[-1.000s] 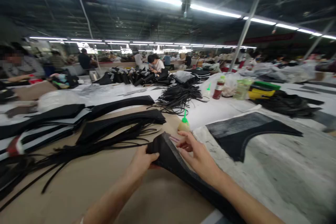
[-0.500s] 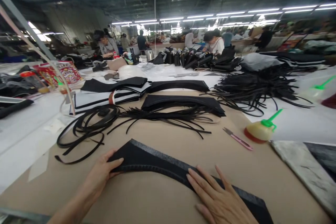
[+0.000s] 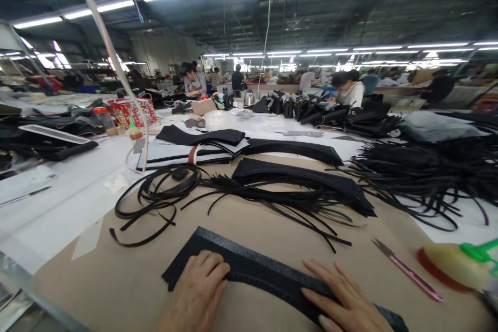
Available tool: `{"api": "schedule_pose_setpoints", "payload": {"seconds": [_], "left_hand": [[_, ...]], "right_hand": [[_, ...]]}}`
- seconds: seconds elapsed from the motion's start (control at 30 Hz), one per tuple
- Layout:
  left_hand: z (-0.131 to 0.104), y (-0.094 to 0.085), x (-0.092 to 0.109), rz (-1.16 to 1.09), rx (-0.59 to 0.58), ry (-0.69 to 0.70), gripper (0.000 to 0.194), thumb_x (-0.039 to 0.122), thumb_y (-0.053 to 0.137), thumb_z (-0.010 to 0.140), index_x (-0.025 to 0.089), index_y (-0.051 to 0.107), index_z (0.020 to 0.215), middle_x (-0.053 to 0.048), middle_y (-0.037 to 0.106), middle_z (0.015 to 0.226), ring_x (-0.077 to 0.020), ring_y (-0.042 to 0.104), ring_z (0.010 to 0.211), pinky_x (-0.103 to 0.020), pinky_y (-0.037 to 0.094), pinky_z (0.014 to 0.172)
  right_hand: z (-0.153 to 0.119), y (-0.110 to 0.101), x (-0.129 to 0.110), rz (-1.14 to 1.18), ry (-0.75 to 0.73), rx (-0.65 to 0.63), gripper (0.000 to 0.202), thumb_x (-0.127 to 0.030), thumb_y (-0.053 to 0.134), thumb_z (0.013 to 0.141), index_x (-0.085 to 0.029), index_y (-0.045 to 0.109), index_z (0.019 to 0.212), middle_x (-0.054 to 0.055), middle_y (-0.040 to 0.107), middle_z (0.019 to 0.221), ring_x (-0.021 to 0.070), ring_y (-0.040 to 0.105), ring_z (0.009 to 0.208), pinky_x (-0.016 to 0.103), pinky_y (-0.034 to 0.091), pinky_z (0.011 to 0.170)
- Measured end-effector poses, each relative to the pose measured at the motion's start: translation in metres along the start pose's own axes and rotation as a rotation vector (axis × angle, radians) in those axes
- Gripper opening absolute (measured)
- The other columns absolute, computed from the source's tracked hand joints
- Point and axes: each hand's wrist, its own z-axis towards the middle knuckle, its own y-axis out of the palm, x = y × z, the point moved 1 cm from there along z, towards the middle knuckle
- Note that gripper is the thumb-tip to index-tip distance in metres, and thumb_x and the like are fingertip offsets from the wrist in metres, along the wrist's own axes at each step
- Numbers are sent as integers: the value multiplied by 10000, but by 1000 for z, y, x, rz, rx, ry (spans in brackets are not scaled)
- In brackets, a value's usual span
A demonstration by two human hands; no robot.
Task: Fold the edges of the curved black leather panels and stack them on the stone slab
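Note:
A curved black fabric-like piece (image 3: 252,259) with a greyish strip along its upper edge lies on the brown board in front of me. My left hand (image 3: 202,282) is on its left part, fingers curled together over the lower edge; the thumb is tucked out of sight. On the right part, my right hand (image 3: 342,293) rests with fingers stretched out and apart, covering some of the piece. Beyond them lie a bunch of thin black strips (image 3: 272,194) and a stack of similar curved black pieces (image 3: 299,176).
Pink-handled thread snips (image 3: 408,272) and a squeeze bottle with a green nozzle (image 3: 447,264) lie at the right. Coiled black strips (image 3: 155,197) sit at the left. A pile of black strips (image 3: 420,171) is at the far right. People work at tables behind.
My left hand has moved from the piece's left end inward along its lower edge, fingers now curled over it. My right hand stays flat on the right part. The view has shifted left.

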Motion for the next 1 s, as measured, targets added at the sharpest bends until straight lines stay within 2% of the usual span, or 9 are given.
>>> {"api": "schedule_pose_setpoints", "payload": {"seconds": [0.13, 0.27, 0.37, 0.47, 0.57, 0.67, 0.83, 0.9, 1.0], "left_hand": [[-3, 10, -15, -23, 76, 25, 183, 227, 479, 926, 278, 617, 1035, -33, 658, 1024, -228, 577, 973, -334, 465, 800], [-3, 14, -20, -95, 211, -28, 135, 261, 498, 918, 266, 603, 1003, -39, 636, 978, -223, 574, 909, -330, 471, 773], [1, 8, -16, -144, 277, -117, 106, 258, 500, 907, 257, 604, 927, -48, 612, 967, -231, 563, 912, -349, 477, 812], [8, -2, -11, -202, 249, -149, 117, 251, 494, 902, 254, 608, 933, -58, 605, 972, -239, 560, 936, -355, 486, 817], [22, -15, -5, -274, 134, -139, 136, 205, 474, 897, 241, 604, 918, -60, 605, 981, -234, 561, 952, -356, 487, 831], [43, -28, 4, -351, 52, -123, 189, 135, 453, 875, 229, 607, 932, -54, 617, 1013, -221, 558, 989, -353, 471, 881], [94, -36, 20, -388, 27, 52, 479, 93, 441, 854, 264, 527, 1294, -30, 590, 1261, -195, 507, 1159, -340, 373, 1048], [114, -32, 22, -415, -47, 79, 498, 111, 471, 853, 284, 522, 1316, -7, 629, 1197, -169, 555, 1073, -285, 417, 978], [132, -26, 20, -412, -103, 107, 345, 178, 502, 869, 297, 650, 1157, 15, 680, 1014, -159, 582, 955, -248, 437, 888]], "right_hand": [[23, -8, 22, 121, 358, 69, 332, -308, 346, 1012, -259, 625, 1184, 77, 557, 1280, 235, 576, 1117, 367, 528, 906], [87, 2, 33, 17, 416, -152, 292, -191, 366, 985, -192, 593, 1171, 95, 570, 1175, 234, 540, 1077, 359, 453, 936], [130, 22, 32, -75, 470, -211, 222, -168, 452, 951, -154, 605, 1111, 127, 585, 1075, 300, 525, 1034, 429, 421, 899], [153, 41, 31, -102, 543, -198, 165, -147, 474, 928, -120, 600, 1031, 161, 577, 1028, 344, 511, 1026, 472, 377, 881], [162, 46, 34, -54, 553, -215, 142, -91, 452, 902, -147, 580, 928, 131, 588, 968, 299, 533, 962, 400, 372, 828], [163, 36, 34, 59, 521, -239, 157, -55, 433, 877, -172, 532, 845, 74, 597, 864, 218, 559, 823, 300, 365, 713], [163, 1, 18, 332, 357, -280, 151, -112, 408, 923, -204, 491, 837, -39, 582, 692, 133, 545, 610, 225, 345, 585], [162, -16, 12, 380, 304, -256, 149, -150, 424, 932, -205, 496, 814, -33, 584, 716, 138, 544, 652, 228, 343, 604], [156, -42, 8, 368, 317, -206, 145, -176, 444, 927, -201, 521, 807, -16, 568, 721, 154, 515, 662, 246, 310, 600]]}}
